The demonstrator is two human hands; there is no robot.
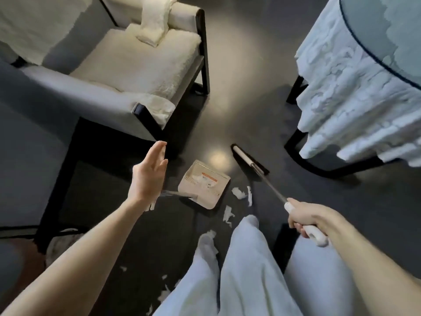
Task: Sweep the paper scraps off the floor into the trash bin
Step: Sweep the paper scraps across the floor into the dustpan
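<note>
A white dustpan [203,183] lies on the dark floor [250,106] with a few paper scraps inside it. More white paper scraps [239,193] lie just right of the pan and trail toward my feet. My right hand [305,217] grips the white end of the broom handle. The broom head [249,158] rests on the floor to the right of the pan. My left hand [149,176] hovers above the dustpan's metal handle [180,194] with straight fingers and holds nothing. No trash bin is in view.
A white upholstered armchair [127,71] with black legs stands at the left. A round table with a white cloth [355,83] stands at the right. Open floor runs between them. My legs in light trousers [246,270] fill the bottom centre.
</note>
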